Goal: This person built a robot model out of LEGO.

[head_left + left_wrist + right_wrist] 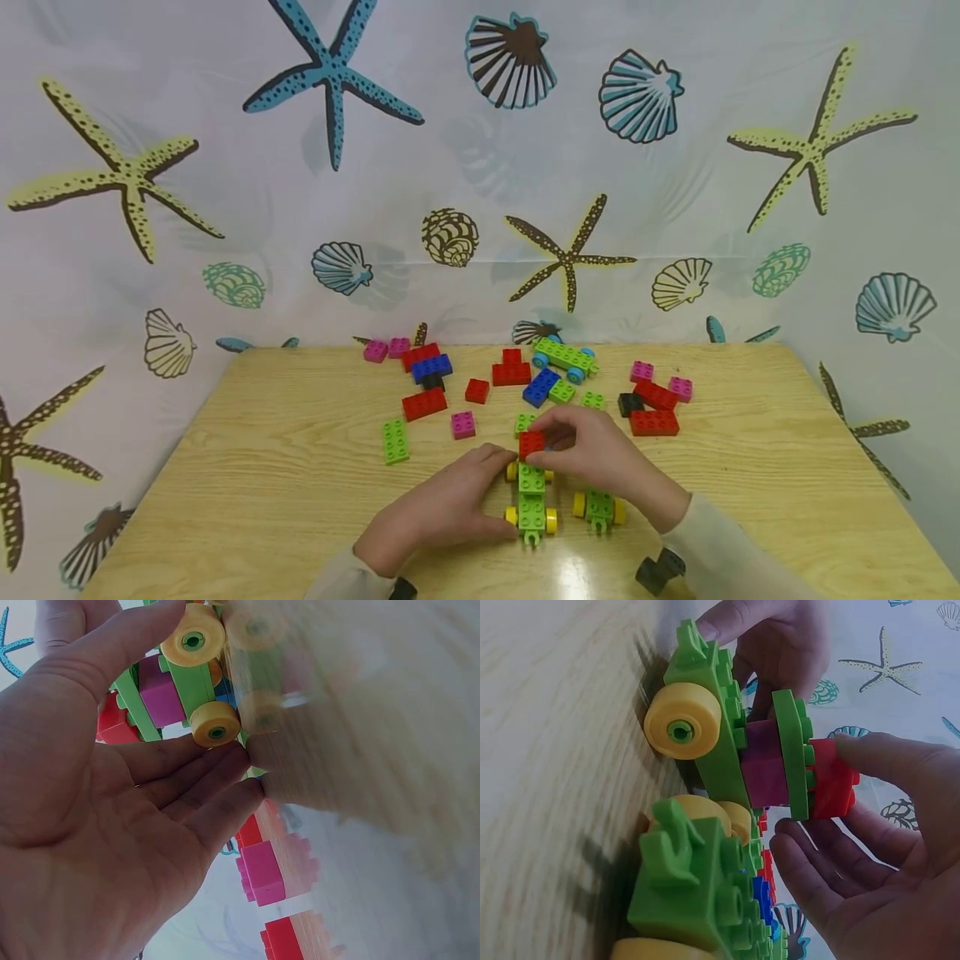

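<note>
At the front middle stands a toy car, a green wheeled base [532,515] with yellow wheels. On it are a purple brick [765,763], a green plate [790,754] and a red brick [532,442] on top. The thumb and fingers of my right hand [600,454] pinch the red brick, which sits against the plate's studs. My left hand [450,504] steadies the car from the left, thumb by the hitch end and fingers by the far wheels [215,724]. A second green wheeled base [600,508] stands just right of it, under my right hand.
Loose red, blue, pink, green and black bricks lie along the back, including a red brick [424,404] and a pink brick [463,424]. A green car with blue wheels [564,357] stands at the back edge, before a patterned cloth [480,183].
</note>
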`<act>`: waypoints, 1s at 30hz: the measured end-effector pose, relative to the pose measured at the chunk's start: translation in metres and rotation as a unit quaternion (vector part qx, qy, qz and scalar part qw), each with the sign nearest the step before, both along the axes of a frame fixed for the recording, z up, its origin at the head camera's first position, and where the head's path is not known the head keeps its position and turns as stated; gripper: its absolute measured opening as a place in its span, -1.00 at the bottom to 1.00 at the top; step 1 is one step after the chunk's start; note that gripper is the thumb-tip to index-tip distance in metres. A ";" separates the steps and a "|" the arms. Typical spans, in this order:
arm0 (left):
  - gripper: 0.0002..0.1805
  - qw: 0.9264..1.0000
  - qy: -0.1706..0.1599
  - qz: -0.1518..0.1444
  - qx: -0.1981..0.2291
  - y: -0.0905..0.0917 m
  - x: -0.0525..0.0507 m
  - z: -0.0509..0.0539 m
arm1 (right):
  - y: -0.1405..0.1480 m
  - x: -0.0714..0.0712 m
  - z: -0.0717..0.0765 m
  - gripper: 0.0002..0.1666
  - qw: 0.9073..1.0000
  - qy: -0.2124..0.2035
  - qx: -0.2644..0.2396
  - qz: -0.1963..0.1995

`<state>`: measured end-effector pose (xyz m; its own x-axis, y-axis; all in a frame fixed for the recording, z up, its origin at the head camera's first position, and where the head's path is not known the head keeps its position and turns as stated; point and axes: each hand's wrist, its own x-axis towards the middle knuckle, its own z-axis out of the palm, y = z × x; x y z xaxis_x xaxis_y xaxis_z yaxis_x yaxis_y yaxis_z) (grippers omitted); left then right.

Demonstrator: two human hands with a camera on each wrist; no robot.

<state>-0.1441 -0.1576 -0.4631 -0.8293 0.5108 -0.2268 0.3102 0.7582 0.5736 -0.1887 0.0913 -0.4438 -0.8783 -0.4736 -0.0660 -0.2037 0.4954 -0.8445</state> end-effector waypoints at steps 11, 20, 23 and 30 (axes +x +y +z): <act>0.09 1.000 0.000 0.000 -0.005 0.000 -0.001 -0.002 | 0.000 -0.002 -0.001 -0.71 1.000 -0.022 -0.019 -0.001; 0.09 1.000 0.004 -0.003 0.001 0.000 0.001 0.003 | -0.001 -0.004 0.000 -0.78 0.999 -0.030 -0.031 0.002; 0.08 1.000 0.004 -0.003 0.000 0.000 0.001 0.004 | -0.001 -0.005 0.001 -0.76 0.999 -0.025 -0.036 0.011; 0.08 1.000 0.004 -0.004 0.002 -0.002 0.001 0.002 | 0.000 -0.006 -0.002 -0.77 0.998 -0.028 -0.046 0.020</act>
<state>-0.1434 -0.1591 -0.4607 -0.8272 0.5175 -0.2191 0.3196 0.7539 0.5740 -0.1951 0.0914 -0.4454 -0.8543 -0.5152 -0.0691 -0.1735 0.4080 -0.8963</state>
